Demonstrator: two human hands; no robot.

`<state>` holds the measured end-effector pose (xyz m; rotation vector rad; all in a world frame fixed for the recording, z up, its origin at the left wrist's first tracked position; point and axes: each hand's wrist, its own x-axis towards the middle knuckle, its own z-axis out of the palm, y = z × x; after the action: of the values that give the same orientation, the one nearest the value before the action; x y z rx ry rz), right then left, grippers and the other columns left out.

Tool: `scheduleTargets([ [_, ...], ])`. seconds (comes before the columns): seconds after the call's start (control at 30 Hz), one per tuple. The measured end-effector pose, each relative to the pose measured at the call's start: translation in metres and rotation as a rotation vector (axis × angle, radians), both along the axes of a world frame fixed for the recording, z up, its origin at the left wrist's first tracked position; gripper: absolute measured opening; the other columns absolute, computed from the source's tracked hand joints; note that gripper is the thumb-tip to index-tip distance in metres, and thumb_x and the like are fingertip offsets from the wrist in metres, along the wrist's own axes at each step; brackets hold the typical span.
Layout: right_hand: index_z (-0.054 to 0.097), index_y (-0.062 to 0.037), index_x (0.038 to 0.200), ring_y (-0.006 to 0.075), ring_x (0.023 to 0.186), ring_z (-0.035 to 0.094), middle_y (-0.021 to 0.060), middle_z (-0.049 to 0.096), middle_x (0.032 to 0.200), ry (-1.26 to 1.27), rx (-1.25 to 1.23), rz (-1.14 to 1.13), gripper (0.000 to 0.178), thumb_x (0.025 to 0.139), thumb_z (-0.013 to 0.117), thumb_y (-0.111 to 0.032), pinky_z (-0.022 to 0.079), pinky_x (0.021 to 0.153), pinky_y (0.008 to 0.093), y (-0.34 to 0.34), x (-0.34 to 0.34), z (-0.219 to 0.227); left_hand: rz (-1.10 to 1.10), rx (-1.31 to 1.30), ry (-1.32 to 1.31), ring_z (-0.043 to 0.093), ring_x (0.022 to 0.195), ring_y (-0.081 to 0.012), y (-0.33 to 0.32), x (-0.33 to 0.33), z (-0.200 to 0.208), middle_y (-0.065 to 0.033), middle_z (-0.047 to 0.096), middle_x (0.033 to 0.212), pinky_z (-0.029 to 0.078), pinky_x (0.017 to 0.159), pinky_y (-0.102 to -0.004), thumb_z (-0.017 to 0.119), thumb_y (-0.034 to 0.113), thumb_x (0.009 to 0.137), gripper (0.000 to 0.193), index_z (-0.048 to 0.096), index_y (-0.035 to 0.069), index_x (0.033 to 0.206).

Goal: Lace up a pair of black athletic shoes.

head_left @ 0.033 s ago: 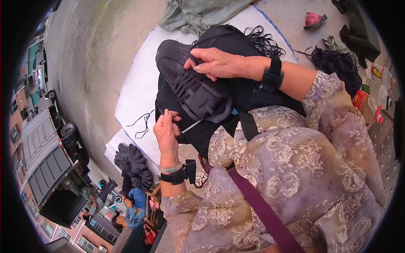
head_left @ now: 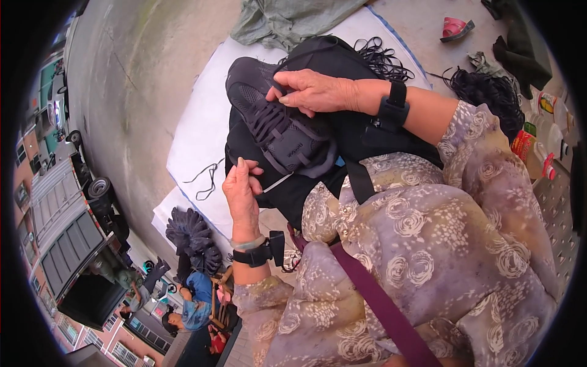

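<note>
A dark grey sneaker (head_left: 293,136) lies across black cloth (head_left: 361,140) on my lap, its toe pointing up and left. Dark laces (head_left: 267,122) cross its front. My right hand (head_left: 313,90) is closed beside the upper laces, thumb and forefinger pinching what looks like a dark lace. Low on the left, apart from the shoe, my left hand (head_left: 242,186) is closed with thumb against fingers; whatever it holds is too thin or hidden to name. A thin white stick (head_left: 278,183) slants between that hand and the shoe; I cannot tell whether I hold it.
White sheeting (head_left: 202,131) lies under my lap, with a loose black lace (head_left: 211,183) on it. Black lace bundles (head_left: 385,58) lie at the upper right, beyond them another heap (head_left: 486,92). Grey-green cloth (head_left: 287,21) is at the top. A seated person (head_left: 195,303) and a truck (head_left: 70,214) are at left.
</note>
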<state>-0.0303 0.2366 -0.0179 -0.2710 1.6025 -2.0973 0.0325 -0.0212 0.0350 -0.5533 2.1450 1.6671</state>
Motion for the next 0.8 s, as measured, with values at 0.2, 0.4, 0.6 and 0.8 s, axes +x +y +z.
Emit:
scheduleTargets([
  [0.2, 0.053, -0.0013, 0.101, 0.0079, 0.049, 0.047, 0.0018, 0.051, 0.070, 0.072, 0.079, 0.022, 0.021, 0.084, 0.048, -0.012, 0.040, 0.049, 0.0227, 0.007, 0.006, 0.001, 0.127, 0.237, -0.096, 0.052, 0.049, -0.0105, -0.001, -0.001, 0.003, -0.0086, 0.059, 0.071, 0.041, 0.046, -0.0191, 0.052, 0.026, 0.092, 0.028, 0.058, -0.002, 0.093],
  [0.4, 0.053, -0.0003, 0.102, 0.0070, 0.049, 0.047, 0.0018, 0.052, 0.071, 0.006, 0.058, 0.039, 0.021, 0.085, 0.048, -0.011, 0.039, 0.048, 0.0218, 0.011, 0.010, 0.004, 0.094, 0.155, -0.073, 0.052, 0.054, -0.0088, 0.003, 0.001, -0.001, -0.0049, 0.057, 0.072, 0.039, 0.045, -0.0174, 0.055, 0.019, 0.090, 0.022, 0.060, -0.001, 0.097],
  [0.6, 0.053, 0.0002, 0.103, 0.0063, 0.051, 0.047, 0.0012, 0.051, 0.071, -0.033, 0.046, 0.096, 0.020, 0.085, 0.048, -0.009, 0.039, 0.049, 0.0213, 0.020, 0.023, 0.009, 0.056, -0.001, -0.046, 0.038, 0.045, -0.0026, -0.006, 0.002, -0.004, 0.0043, 0.045, 0.057, 0.029, 0.040, -0.0162, 0.055, 0.024, 0.091, 0.022, 0.063, 0.003, 0.091],
  [0.8, 0.054, -0.0001, 0.101, 0.0074, 0.056, 0.051, 0.0017, 0.052, 0.072, -0.068, -0.063, 0.001, 0.019, 0.085, 0.050, -0.009, 0.043, 0.057, 0.0220, 0.020, 0.028, 0.005, 0.128, 0.206, -0.069, 0.038, 0.042, -0.0036, 0.002, 0.004, -0.005, 0.0035, 0.044, 0.056, 0.028, 0.037, -0.0173, 0.053, 0.024, 0.092, 0.021, 0.058, 0.004, 0.087],
])
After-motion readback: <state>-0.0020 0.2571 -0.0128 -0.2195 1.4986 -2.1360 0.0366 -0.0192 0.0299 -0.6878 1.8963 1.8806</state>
